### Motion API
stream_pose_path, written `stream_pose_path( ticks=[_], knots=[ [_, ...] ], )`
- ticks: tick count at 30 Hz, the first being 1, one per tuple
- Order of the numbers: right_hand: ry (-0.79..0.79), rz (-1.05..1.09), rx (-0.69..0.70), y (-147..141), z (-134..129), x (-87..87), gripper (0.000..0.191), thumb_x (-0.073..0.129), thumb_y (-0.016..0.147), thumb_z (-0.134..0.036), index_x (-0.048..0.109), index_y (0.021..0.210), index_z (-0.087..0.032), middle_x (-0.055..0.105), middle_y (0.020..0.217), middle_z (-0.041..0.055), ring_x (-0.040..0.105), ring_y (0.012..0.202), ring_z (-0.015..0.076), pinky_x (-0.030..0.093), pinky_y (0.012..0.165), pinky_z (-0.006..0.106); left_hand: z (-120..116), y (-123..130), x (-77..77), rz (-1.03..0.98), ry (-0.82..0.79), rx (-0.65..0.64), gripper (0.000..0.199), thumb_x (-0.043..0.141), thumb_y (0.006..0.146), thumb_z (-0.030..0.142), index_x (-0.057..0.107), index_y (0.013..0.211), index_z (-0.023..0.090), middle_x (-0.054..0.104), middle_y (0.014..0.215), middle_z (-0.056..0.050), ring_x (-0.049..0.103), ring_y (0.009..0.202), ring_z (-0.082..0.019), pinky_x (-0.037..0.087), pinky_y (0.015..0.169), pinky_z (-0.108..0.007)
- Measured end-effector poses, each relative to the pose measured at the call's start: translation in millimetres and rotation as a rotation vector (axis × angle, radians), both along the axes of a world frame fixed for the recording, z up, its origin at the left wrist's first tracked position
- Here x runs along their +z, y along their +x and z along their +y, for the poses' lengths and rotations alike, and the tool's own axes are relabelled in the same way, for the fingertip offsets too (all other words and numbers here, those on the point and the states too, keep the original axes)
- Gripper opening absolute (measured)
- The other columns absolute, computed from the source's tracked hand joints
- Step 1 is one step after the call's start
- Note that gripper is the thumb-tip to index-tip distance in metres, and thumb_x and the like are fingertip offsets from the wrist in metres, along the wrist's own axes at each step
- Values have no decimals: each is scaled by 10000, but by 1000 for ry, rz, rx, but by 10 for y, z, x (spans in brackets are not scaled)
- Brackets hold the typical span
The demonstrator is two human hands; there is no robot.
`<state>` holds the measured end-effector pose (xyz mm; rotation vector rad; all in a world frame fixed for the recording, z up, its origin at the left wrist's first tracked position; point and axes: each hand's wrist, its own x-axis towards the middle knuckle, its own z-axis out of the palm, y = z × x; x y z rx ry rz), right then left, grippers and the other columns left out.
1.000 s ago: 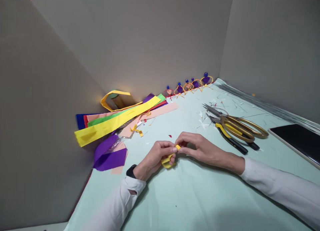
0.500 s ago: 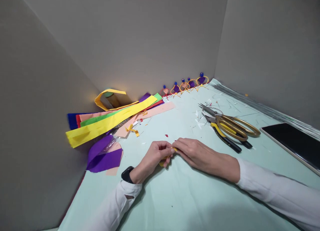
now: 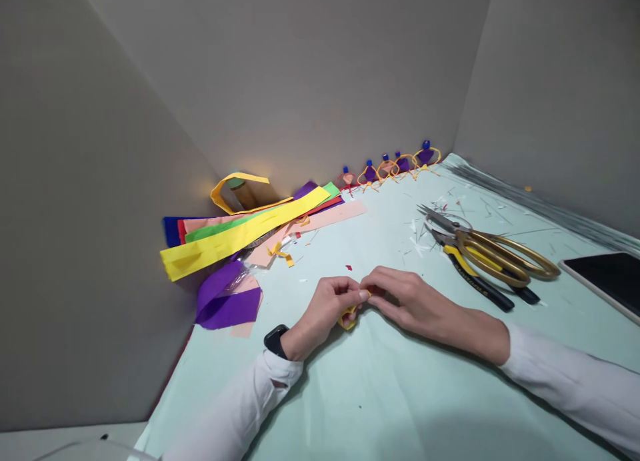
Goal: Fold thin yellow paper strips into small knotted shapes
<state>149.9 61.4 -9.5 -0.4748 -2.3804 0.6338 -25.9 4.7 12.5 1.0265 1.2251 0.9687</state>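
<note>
My left hand (image 3: 330, 309) is closed round a small yellow strip (image 3: 349, 320), which looks like the crepe paper or cloth of the strips nearby. Part of it shows under the fingers. Against its fingertips, my right hand (image 3: 407, 298) pinches the strip's upper end, where a bit of yellow peeks out between thumb and forefinger. Fingers cover most of the strip, so its full shape is hidden. Both hands rest low over the pale green tablecloth (image 3: 370, 374).
Coloured strips (image 3: 245, 233) and a folded purple piece (image 3: 235, 308) lie left. Gold-handled scissors (image 3: 500, 251) overlap yellow-black pliers (image 3: 475, 278) at right, near a phone (image 3: 605, 278). Several small looped figures (image 3: 370, 174) line the back wall; thin wires (image 3: 540, 201) lie along the right edge.
The view has turned slightly left, so everything sits farther right. My right fingers have opened a little from their flatter pose, and more of the yellow strip shows under my left hand.
</note>
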Motion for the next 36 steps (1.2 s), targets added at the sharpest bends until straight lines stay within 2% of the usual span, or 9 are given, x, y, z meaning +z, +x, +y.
stream_pose_path(
  ticks=[3,7,12,17,23,27,36],
  knots=[
    [-143,75,-10,-18,30,51,97,574,915,-230,643,951,-172,666,869,52,609,729,147,485,665,273,6,-42,-4,-87,-12,-28,365,809,650,424,593,651,131,487,512,47,390,406,-46,260,435,-215],
    [-362,143,2,-23,20,121,141,631,888,-281,679,979,-184,680,906,45,623,760,146,500,701,275,8,-67,-32,-198,12,-59,324,797,680,401,625,693,127,482,500,50,346,422,-42,257,463,-219],
    [-398,170,6,2,-5,168,120,633,894,-288,702,914,-192,661,867,33,611,775,149,484,729,282,7,-58,-24,-210,-25,-74,334,813,663,410,631,696,133,485,514,45,362,437,-55,262,459,-224],
    [-246,176,2,13,2,128,95,611,911,-249,670,915,-174,633,844,35,587,743,139,471,688,269,24,-88,-10,-164,-43,-90,291,799,692,365,624,686,134,472,507,49,346,426,-45,248,440,-213],
    [99,69,-10,24,9,29,167,492,977,-226,643,1018,-168,626,906,76,600,805,168,471,698,283,37,-114,-21,-7,2,-50,257,780,701,349,642,692,133,458,509,46,372,445,-58,274,448,-214],
    [304,-50,-54,20,-8,-5,212,438,996,-202,646,1000,-161,649,884,94,607,803,194,463,713,317,45,-108,-45,60,13,-27,268,781,693,358,643,680,129,452,510,47,379,453,-63,264,445,-216],
    [411,-115,-107,4,-59,-40,205,431,971,-113,635,964,-121,670,816,104,609,743,212,448,678,333,37,-54,-69,102,29,-1,301,759,714,397,611,650,142,454,466,53,381,401,-64,248,425,-224]
  ],
)
